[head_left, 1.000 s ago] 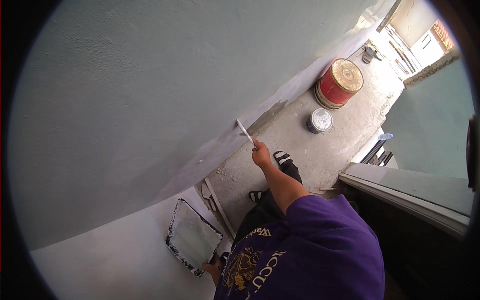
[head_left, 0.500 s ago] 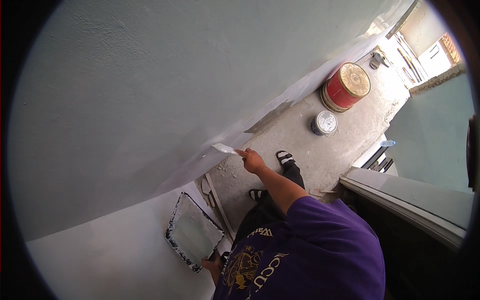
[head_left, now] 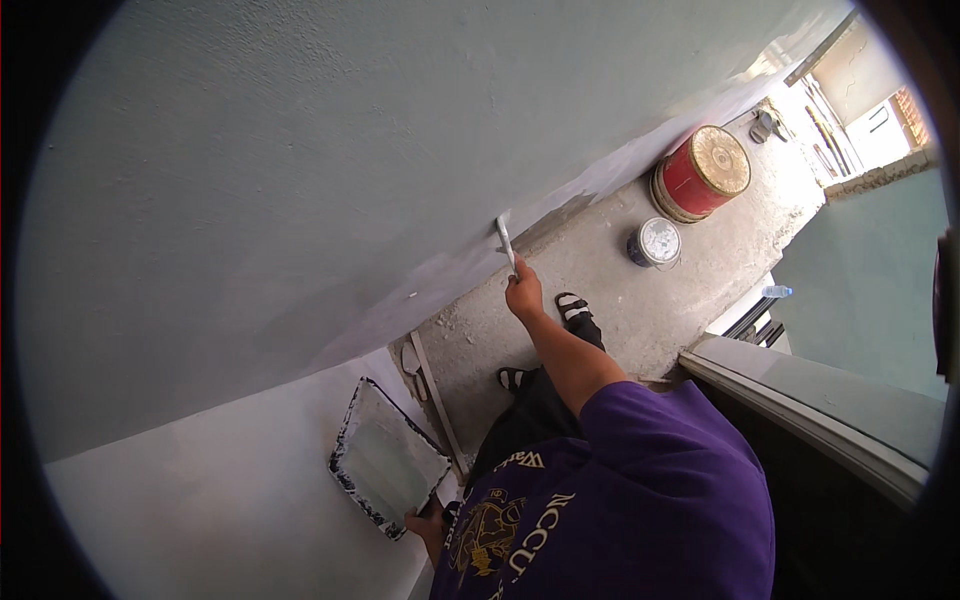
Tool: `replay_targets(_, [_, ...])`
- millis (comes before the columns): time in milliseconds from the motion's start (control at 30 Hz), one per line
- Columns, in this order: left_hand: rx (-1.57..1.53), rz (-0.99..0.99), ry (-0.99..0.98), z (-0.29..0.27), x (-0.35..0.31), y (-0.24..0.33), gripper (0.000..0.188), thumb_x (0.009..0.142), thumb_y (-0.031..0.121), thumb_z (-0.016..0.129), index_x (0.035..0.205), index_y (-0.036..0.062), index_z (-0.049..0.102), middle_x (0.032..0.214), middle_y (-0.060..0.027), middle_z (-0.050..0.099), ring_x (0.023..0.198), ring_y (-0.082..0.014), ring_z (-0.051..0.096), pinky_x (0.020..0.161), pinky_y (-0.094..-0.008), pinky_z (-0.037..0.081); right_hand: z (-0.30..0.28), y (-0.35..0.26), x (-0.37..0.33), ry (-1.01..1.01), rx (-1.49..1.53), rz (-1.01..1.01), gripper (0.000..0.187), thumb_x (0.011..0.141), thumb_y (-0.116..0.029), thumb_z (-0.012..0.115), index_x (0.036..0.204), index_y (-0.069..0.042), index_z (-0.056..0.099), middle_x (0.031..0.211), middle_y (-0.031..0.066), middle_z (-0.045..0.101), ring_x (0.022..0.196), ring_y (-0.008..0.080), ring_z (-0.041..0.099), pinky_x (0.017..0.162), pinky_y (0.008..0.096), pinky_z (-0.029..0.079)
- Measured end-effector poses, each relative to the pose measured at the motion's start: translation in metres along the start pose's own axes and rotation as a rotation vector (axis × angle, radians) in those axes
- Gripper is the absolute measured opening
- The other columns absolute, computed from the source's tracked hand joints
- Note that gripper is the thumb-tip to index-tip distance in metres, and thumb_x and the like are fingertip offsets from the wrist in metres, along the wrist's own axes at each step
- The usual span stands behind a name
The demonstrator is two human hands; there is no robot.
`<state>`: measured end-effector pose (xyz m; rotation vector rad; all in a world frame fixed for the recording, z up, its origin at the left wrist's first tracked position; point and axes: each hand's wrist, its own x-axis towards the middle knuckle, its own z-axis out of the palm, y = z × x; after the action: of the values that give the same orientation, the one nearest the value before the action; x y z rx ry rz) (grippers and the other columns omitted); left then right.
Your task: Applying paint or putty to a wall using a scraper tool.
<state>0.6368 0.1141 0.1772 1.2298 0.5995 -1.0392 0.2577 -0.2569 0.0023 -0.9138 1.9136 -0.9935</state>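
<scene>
My right hand point(head_left: 524, 294) is wrapped round the handle of a paintbrush point(head_left: 505, 238). White paint coats its bristles, which meet the lower part of the grey-green wall point(head_left: 300, 200) seen edge-on. Low at my left side, my left hand point(head_left: 424, 522) grips the near edge of a paint tray point(head_left: 385, 470). The tray is tilted, its rim blotched black and white, and a thin pale greenish film covers its inside. Only part of the left hand shows; its fingers go under the tray.
Ahead on the concrete floor point(head_left: 620, 310) stand a red drum point(head_left: 690, 185) and a small lidded paint bucket point(head_left: 655, 243). A wooden strip point(head_left: 432, 385) and a trowel-like tool point(head_left: 411, 360) lie near the wall corner. Slippers point(head_left: 766, 127) lie farther off; a plastic bottle point(head_left: 776, 291) is at right.
My right hand and the paintbrush have moved forward and to the right along the wall, and the brush has turned more upright. The left hand and tray stay nearly in place.
</scene>
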Motion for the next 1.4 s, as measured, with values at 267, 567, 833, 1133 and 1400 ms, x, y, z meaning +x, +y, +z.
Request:
replay_targets(267, [0.075,-0.041,-0.107,-0.003,-0.007,0.003,0.060,0.066,0.012,0.040,0.123,-0.0050,0.041,0.125,-0.0200,0.047,0.121,-0.0335,0.042,0.107,-0.0448,0.031,0.006,-0.001,-0.020,-0.270,-0.142,-0.057,0.044,0.081,-0.005,0.050,0.123,-0.018,0.050,0.097,0.0182,0.056,0.091,0.0383,0.055,0.078,0.0453,0.045])
replay_targets(567, [0.091,-0.037,-0.126,0.009,-0.008,-0.002,0.060,0.067,0.013,0.040,0.124,-0.0043,0.040,0.127,-0.0191,0.046,0.120,-0.0326,0.043,0.107,-0.0441,0.031,0.012,0.009,-0.018,-0.211,-0.117,-0.094,0.045,0.080,-0.003,0.050,0.124,-0.011,0.049,0.098,0.0200,0.056,0.093,0.0395,0.055,0.081,0.0454,0.045])
replay_targets(833, [0.767,0.233,-0.080,0.006,-0.010,-0.002,0.067,0.062,0.013,0.043,0.127,-0.0022,0.038,0.128,-0.0195,0.045,0.122,-0.0348,0.041,0.107,-0.0479,0.031,0.007,0.017,-0.005,-0.129,-0.096,0.003,0.043,0.080,-0.002,0.051,0.121,-0.016,0.051,0.095,0.0204,0.058,0.092,0.0392,0.056,0.080,0.0446,0.046])
replay_targets(1133, [0.130,0.090,0.019,-0.001,-0.004,0.001,0.068,0.062,0.012,0.043,0.128,-0.0007,0.038,0.127,-0.0193,0.045,0.120,-0.0358,0.042,0.107,-0.0483,0.030,0.034,0.008,-0.024,-0.290,-0.117,-0.061,0.044,0.080,-0.002,0.052,0.120,-0.019,0.054,0.096,0.0200,0.059,0.094,0.0387,0.056,0.082,0.0434,0.045])
replay_targets(1400, [0.216,0.158,0.049,0.005,-0.010,-0.004,0.068,0.062,0.013,0.044,0.128,-0.0001,0.037,0.126,-0.0192,0.046,0.119,-0.0366,0.043,0.105,-0.0495,0.031,-0.009,0.036,0.036,0.309,0.188,0.165,0.044,0.081,-0.001,0.052,0.125,-0.005,0.051,0.115,0.0191,0.059,0.105,0.0293,0.058,0.087,0.0323,0.044])
